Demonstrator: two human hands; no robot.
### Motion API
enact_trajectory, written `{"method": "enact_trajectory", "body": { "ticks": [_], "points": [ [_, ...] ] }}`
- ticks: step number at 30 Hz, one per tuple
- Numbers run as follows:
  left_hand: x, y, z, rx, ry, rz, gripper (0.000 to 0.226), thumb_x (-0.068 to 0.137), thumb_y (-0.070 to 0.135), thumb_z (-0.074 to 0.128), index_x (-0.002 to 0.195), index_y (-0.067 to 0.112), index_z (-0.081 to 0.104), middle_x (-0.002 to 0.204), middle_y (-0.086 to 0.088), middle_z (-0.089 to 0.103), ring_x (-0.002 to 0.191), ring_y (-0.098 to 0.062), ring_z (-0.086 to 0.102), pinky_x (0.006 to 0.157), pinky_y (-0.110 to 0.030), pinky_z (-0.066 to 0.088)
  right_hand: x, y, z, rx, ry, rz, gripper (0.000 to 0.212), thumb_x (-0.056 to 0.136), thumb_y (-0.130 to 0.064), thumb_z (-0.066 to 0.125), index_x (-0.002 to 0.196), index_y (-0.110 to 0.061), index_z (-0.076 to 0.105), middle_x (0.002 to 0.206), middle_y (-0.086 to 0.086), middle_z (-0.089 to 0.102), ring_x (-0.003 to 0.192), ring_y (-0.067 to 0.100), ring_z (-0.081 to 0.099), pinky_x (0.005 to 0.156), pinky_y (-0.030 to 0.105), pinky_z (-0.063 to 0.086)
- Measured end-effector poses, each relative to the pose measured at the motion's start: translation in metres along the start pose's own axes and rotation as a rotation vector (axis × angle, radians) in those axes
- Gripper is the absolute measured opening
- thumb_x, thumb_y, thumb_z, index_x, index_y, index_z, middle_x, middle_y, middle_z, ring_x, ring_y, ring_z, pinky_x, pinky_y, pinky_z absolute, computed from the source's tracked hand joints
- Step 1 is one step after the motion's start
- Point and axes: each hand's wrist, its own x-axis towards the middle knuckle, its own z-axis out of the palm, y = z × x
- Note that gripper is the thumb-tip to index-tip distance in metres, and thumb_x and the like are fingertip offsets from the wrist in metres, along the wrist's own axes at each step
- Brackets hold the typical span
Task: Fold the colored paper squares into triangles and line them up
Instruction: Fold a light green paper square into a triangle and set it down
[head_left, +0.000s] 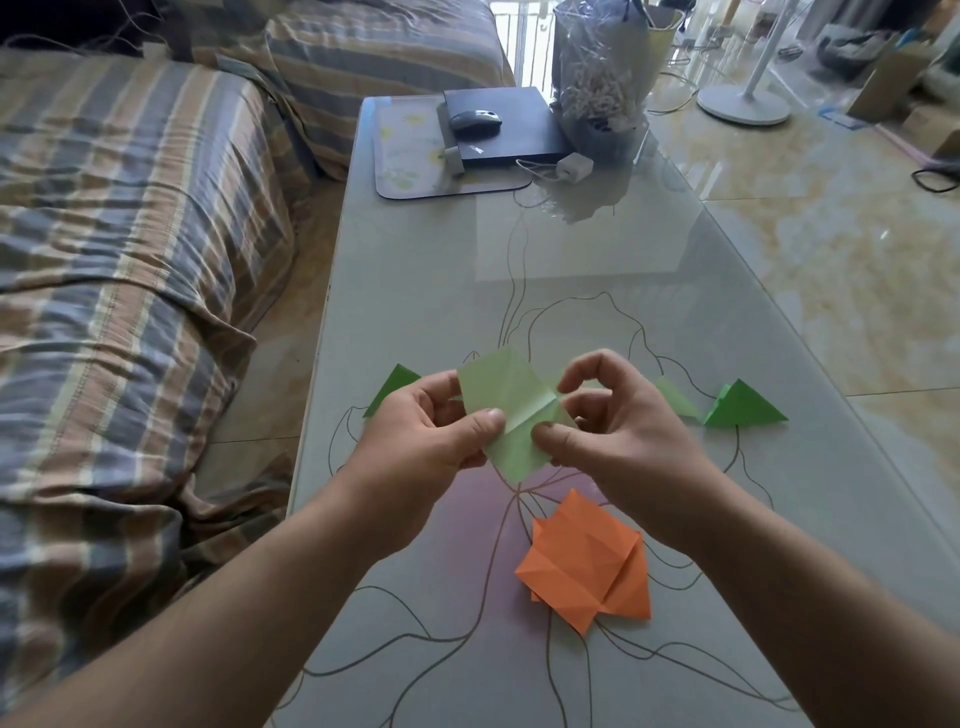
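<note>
I hold a pale green paper square (501, 387) above the table, creased across its middle. My left hand (431, 431) pinches its left edge with thumb on top. My right hand (618, 431) pinches its right part between thumb and curled fingers. On the table behind lie folded triangles in a row: a dark green triangle (392, 387) at the left, partly hidden by my left hand, a pale green triangle (675, 400) behind my right hand, and a bright green triangle (745, 405) at the right. A small pile of creased orange paper squares (587, 564) lies nearer to me.
The glass table (571, 270) has a drawn flower pattern. At its far end sit a black laptop (498, 124) with a mouse (475, 120), a white charger (574, 167) and a plastic-wrapped bundle (608, 67). A striped sofa (130, 234) runs along the left.
</note>
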Motion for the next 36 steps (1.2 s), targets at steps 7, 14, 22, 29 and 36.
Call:
{"method": "enact_trajectory", "body": {
  "ticks": [7,14,22,29,36],
  "points": [
    [0.001,0.002,-0.003,0.094,-0.005,-0.087,0.029,0.095,0.006,0.069,0.123,0.013,0.068,0.105,-0.006,0.079,0.085,-0.018,0.072,0.064,-0.029,0.055,-0.003,-0.009,-0.009,-0.215,-0.171,-0.065,0.041,0.079,0.004,0.057,0.101,-0.023,0.08,0.078,0.003,0.067,0.066,0.021,0.059,0.06,0.037,0.049],
    [-0.001,0.007,-0.004,0.021,-0.037,-0.147,0.032,0.092,0.006,0.072,0.123,0.012,0.068,0.108,-0.011,0.079,0.107,-0.038,0.073,0.095,-0.055,0.052,-0.002,-0.009,-0.017,-0.137,-0.254,0.021,0.04,0.089,0.02,0.064,0.112,-0.01,0.076,0.099,0.016,0.076,0.083,0.028,0.071,0.079,0.032,0.058],
    [-0.005,0.013,0.003,-0.097,-0.096,-0.156,0.032,0.09,-0.002,0.069,0.119,0.009,0.068,0.106,-0.011,0.079,0.091,-0.025,0.078,0.066,-0.03,0.062,-0.001,-0.006,-0.011,-0.199,-0.21,-0.081,0.018,0.081,-0.006,0.083,0.096,-0.016,0.08,0.096,0.019,0.075,0.086,0.042,0.069,0.087,0.047,0.06],
    [-0.007,0.015,0.003,-0.25,-0.173,-0.222,0.034,0.084,0.011,0.068,0.117,0.008,0.071,0.113,-0.017,0.077,0.092,-0.028,0.076,0.077,-0.034,0.063,-0.002,-0.008,-0.009,-0.163,-0.152,-0.108,0.008,0.076,-0.022,0.08,0.082,-0.018,0.081,0.08,0.001,0.077,0.074,0.016,0.066,0.075,0.033,0.056],
    [-0.008,0.011,0.009,-0.382,-0.125,-0.305,0.024,0.09,0.007,0.065,0.113,0.006,0.071,0.096,-0.01,0.074,0.079,-0.017,0.068,0.077,-0.029,0.054,0.0,-0.007,-0.007,0.031,0.008,-0.034,0.008,0.075,-0.023,0.079,0.075,-0.016,0.075,0.074,0.013,0.067,0.071,0.025,0.064,0.073,0.041,0.056]
  ]
}}
